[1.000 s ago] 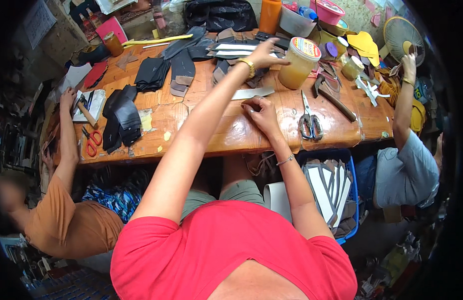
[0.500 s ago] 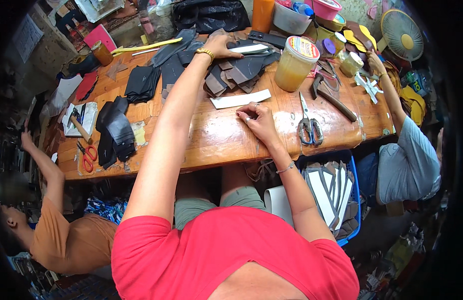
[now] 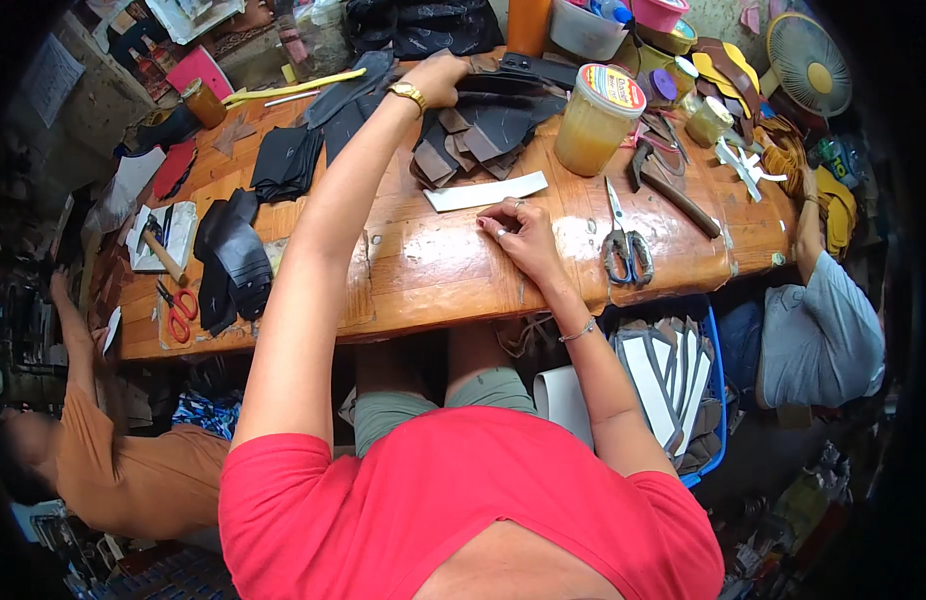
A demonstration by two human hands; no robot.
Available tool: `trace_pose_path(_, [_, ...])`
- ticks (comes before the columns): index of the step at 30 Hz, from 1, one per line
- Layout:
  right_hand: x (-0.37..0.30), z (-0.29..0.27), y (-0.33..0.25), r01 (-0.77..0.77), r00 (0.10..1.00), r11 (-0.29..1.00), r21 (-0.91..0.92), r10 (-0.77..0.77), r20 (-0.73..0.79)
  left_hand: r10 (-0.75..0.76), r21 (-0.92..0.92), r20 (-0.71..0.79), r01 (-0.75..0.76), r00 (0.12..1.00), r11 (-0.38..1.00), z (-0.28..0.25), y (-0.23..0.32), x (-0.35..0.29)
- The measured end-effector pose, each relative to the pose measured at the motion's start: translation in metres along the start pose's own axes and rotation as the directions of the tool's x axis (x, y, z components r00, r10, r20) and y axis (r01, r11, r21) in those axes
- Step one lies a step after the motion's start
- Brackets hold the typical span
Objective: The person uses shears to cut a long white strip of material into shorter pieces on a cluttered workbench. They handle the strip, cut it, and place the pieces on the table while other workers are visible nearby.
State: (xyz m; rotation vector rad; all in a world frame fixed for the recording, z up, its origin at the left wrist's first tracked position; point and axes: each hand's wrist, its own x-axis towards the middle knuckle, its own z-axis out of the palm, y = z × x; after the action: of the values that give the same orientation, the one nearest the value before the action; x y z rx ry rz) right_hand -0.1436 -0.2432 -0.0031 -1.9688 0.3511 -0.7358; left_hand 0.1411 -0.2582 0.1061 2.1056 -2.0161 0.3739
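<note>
My left hand (image 3: 438, 80), with a gold watch at the wrist, reaches to the back of the table. Its fingers are closed at the edge of a black leather piece (image 3: 503, 82) raised over a pile of dark cut pieces (image 3: 473, 142); the fingertips are partly hidden. Nearer to me, a white strip (image 3: 488, 191) lies flat on the table. Just below it rests my right hand (image 3: 523, 237), thumb and forefinger pinched together, and whatever they may hold is too small to make out.
Scissors (image 3: 623, 240), a hammer (image 3: 673, 195) and a jar of yellowish paste (image 3: 598, 122) stand to the right. Black pieces (image 3: 233, 260) and red-handled scissors (image 3: 178, 310) lie left. A blue basket (image 3: 718, 400) of strips sits below. People work at both sides.
My left hand has lifted a black piece, which now covers the white strip on the pile. My right hand stays pinched. The person at right has lowered a hand from the yellow pieces.
</note>
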Motion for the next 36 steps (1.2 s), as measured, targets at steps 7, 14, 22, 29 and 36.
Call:
trace_pose_path(7, [0.0,0.004,0.004,-0.013,1.0,1.0,-0.009,0.013,0.014,0.211,0.574,-0.345,0.027,0.915,0.819,-0.049,-0.02,0.016])
trace_pose_path(14, [-0.002,0.004,0.011,-0.039,0.999,0.992,0.117,0.04,-0.011,0.341,0.764,-0.112,-0.139,0.934,0.63,-0.011,0.048,0.054])
trace_pose_path(22, [0.0,0.006,0.008,-0.018,1.0,0.991,0.132,0.018,0.002,-0.016,0.05,-0.503,0.047,0.864,0.998,0.098,0.043,0.06])
trace_pose_path(29, [0.0,0.004,0.001,0.013,1.0,0.999,0.047,-0.013,0.003,-0.199,-0.107,-0.616,0.17,0.762,0.98,0.057,-0.025,-0.016])
trace_pose_path(36, [0.001,0.005,0.01,0.002,1.0,0.996,0.089,-0.002,-0.003,-0.638,-0.075,0.016,0.638,0.77,0.767,0.072,-0.081,-0.095])
